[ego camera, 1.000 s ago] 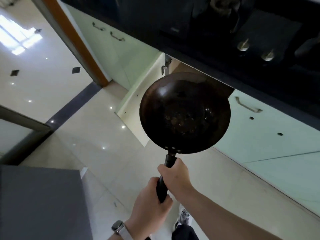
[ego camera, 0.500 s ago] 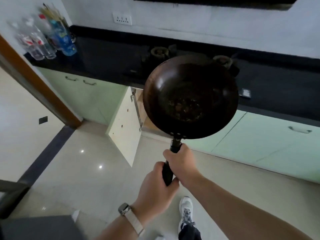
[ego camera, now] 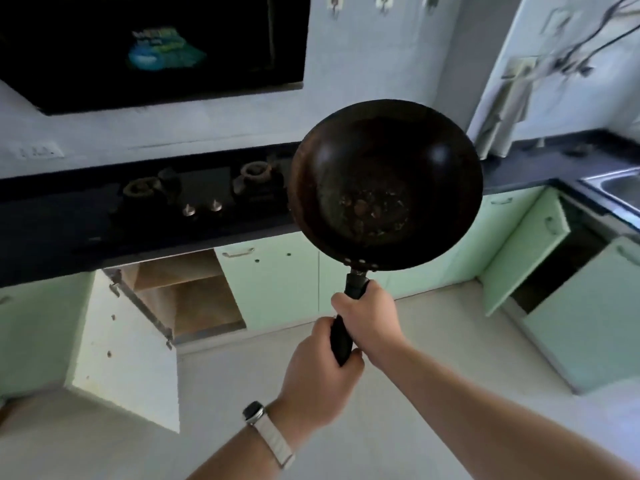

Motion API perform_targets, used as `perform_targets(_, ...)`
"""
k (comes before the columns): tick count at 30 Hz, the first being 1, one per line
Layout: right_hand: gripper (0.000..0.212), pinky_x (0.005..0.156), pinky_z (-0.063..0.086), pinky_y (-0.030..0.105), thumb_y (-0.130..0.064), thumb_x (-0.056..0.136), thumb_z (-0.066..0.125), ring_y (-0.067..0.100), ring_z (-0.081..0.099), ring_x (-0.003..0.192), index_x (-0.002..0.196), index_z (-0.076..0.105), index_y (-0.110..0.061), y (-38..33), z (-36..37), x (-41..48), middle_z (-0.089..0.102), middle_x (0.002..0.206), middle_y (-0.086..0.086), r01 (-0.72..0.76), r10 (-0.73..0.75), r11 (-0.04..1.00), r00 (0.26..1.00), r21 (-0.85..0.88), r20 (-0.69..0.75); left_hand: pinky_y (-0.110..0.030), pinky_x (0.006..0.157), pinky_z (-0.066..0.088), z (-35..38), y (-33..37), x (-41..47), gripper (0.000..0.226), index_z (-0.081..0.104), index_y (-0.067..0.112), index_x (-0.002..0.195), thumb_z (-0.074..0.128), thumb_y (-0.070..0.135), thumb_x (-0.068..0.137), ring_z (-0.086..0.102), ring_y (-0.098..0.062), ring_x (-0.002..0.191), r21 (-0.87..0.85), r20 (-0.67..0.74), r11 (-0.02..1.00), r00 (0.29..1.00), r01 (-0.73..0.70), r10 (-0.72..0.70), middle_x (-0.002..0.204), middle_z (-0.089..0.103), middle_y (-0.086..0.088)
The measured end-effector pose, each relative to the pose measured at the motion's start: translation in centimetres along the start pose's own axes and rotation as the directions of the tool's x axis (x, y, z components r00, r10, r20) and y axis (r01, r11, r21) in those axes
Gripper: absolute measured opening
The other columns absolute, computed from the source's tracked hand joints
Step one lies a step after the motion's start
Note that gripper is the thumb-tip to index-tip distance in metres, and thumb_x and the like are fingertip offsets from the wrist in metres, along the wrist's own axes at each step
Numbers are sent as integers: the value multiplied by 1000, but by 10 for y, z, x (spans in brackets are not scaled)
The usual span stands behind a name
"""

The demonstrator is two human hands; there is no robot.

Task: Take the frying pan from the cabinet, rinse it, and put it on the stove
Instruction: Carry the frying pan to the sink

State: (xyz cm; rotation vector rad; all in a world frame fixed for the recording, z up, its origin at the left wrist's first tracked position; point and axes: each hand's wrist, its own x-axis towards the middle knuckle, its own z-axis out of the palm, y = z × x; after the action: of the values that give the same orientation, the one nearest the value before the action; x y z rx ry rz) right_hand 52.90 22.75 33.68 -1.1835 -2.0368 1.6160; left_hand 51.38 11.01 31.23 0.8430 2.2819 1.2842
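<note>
The right hand [ego camera: 369, 318] is wrapped shut high on the black handle [ego camera: 346, 327], just below where it meets the bowl of the frying pan [ego camera: 384, 185], and the left hand [ego camera: 320, 379] is closed round the lower end of the same handle, a watch [ego camera: 254, 412] on its wrist. Between them they hold the pan up in the air in front of the person, out over the floor [ego camera: 433, 341], its bowl facing the camera and tilted, with brownish marks or residue in the bottom. It is clear of the cabinet [ego camera: 194, 299], whose door [ego camera: 128, 351] hangs open at lower left, so the taking-out looks done and the rinse is the step in hand.

The sink [ego camera: 620, 188] shows at the far right edge, set into the dark table [ego camera: 519, 174], well apart from the pan. To do this well, the person would best carry the pan to the right with both hands kept on the handle, since it looks heavy, and bring the bowl nearer level so nothing loose tips out on the way. A second cabinet door [ego camera: 526, 254] stands open just below the sink; it is worth steering legs and pan around it.

The stove [ego camera: 201, 195] lies on the table to the left of the pan, its two burners bare, ready for the pan after rinsing. No tap is visible, so its position cannot be told.
</note>
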Motion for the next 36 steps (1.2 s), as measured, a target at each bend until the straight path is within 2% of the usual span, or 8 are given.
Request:
perform_targets(6, 19, 48, 36, 28, -20, 74, 61, 16, 44, 54, 74, 44, -12, 38, -137, 18, 47, 63, -1, -50, 60, 997, 979, 55, -196, -26, 44, 36, 111, 70, 22, 16, 50, 28, 87, 65, 25, 80, 51, -8, 45, 15, 168, 993, 979, -118, 114, 57, 57, 5)
perform_targets(11, 22, 50, 35, 30, -19, 71, 60, 18, 39, 52, 69, 39, -13, 82, -266, 36, 43, 59, 0, -76, 110, 991, 938, 114, -328, -37, 53, 49, 222, 142, 35, 16, 54, 28, 93, 64, 27, 80, 61, -13, 57, 7, 296, 987, 943, -161, 151, 70, 67, 1)
perform_targets(15, 23, 49, 35, 28, -22, 72, 62, 16, 42, 52, 72, 41, -12, 119, -359, 44, 47, 63, 0, -108, 151, 986, 902, 127, -404, -27, 48, 43, 306, 188, 39, 15, 53, 27, 94, 64, 25, 84, 59, -10, 53, -14, 387, 981, 904, -193, 183, 69, 67, 1)
perform_targets(18, 25, 49, 36, 29, -24, 72, 63, 16, 44, 53, 72, 41, -13, 142, -411, 49, 48, 64, 0, -116, 165, 984, 875, 133, -455, -27, 47, 41, 354, 214, 41, 13, 54, 27, 93, 64, 25, 85, 55, -7, 50, -25, 430, 977, 880, -212, 202, 67, 67, 0)
perform_targets(25, 22, 51, 43, 32, -24, 73, 63, 17, 48, 57, 78, 47, -11, 169, -493, 65, 53, 70, 2, -147, 222, 973, 807, 179, -547, -27, 45, 40, 426, 262, 57, 12, 55, 30, 95, 64, 28, 86, 56, -10, 50, -42, 521, 960, 814, -275, 256, 68, 66, 0)
perform_targets(31, 25, 50, 38, 32, -29, 67, 61, 16, 44, 56, 72, 43, -12, 183, -535, 103, 49, 65, 1, -149, 233, 971, 770, 188, -594, -35, 54, 49, 469, 286, 94, 14, 57, 29, 97, 63, 26, 85, 64, -14, 63, -56, 556, 954, 784, -296, 276, 75, 70, 0)
perform_targets(36, 27, 50, 38, 31, -32, 66, 60, 16, 45, 55, 73, 44, -12, 193, -560, 160, 50, 65, 1, -209, 271, 963, 733, 172, -624, -33, 50, 45, 505, 292, 148, 12, 55, 28, 92, 63, 22, 84, 61, -15, 59, -88, 596, 953, 752, -289, 283, 71, 68, -2)
